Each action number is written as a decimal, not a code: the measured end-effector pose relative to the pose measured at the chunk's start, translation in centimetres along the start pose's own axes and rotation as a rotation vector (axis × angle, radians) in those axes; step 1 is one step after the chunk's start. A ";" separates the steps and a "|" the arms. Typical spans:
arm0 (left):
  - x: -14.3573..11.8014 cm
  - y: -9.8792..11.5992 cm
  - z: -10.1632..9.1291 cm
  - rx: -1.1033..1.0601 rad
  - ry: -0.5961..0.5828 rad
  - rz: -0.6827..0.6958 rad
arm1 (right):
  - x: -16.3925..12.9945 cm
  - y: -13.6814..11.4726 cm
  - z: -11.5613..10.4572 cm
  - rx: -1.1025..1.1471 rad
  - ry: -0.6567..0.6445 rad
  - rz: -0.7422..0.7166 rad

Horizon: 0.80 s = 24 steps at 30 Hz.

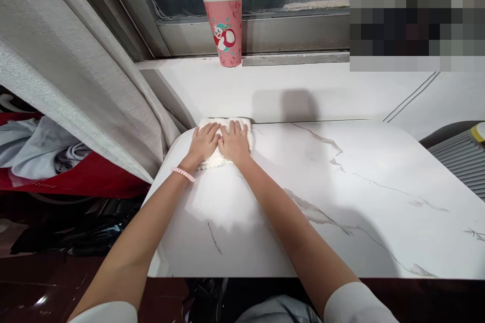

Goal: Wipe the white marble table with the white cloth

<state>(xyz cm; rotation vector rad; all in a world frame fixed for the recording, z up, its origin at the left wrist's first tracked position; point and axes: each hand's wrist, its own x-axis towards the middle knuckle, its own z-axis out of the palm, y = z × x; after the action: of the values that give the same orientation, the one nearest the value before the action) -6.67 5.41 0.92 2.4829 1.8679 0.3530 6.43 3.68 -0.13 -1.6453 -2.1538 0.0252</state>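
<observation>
White folded cloth (227, 142) lies at the far left corner of the marble tabletop (341, 202). I press my left hand (204, 144) and right hand (234, 142) flat on it, fingers spread, side by side; a pink cup (226, 22) stands on the sill beyond

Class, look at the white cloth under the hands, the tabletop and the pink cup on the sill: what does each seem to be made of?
Cloth: soft, fluffy textile, likely terry or microfibre, judging by its nubby edge; both the left hand and right hand lie flat on it.
Tabletop: glossy white, grey-veined, marble or a marble-look slab.
Cup: printed paper or plastic, uncertain; matte-looking.
</observation>
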 end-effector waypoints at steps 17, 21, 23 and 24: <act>-19.1 2.1 -2.7 0.078 0.074 -0.130 | -14.6 -7.1 -3.1 0.115 -0.040 -0.238; -22.7 3.8 -2.7 0.092 0.109 -0.145 | -18.0 -7.1 -4.5 0.128 -0.063 -0.314; -23.6 4.4 -2.6 0.098 0.109 -0.146 | -18.9 -6.8 -4.9 0.130 -0.071 -0.339; -23.8 4.6 -2.6 0.101 0.102 -0.146 | -19.1 -6.7 -5.0 0.127 -0.075 -0.342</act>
<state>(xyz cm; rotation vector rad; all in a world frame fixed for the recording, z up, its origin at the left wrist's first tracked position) -9.00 -18.84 0.05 2.4127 2.1431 0.3982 5.93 -17.12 0.03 -1.2082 -2.4087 0.1209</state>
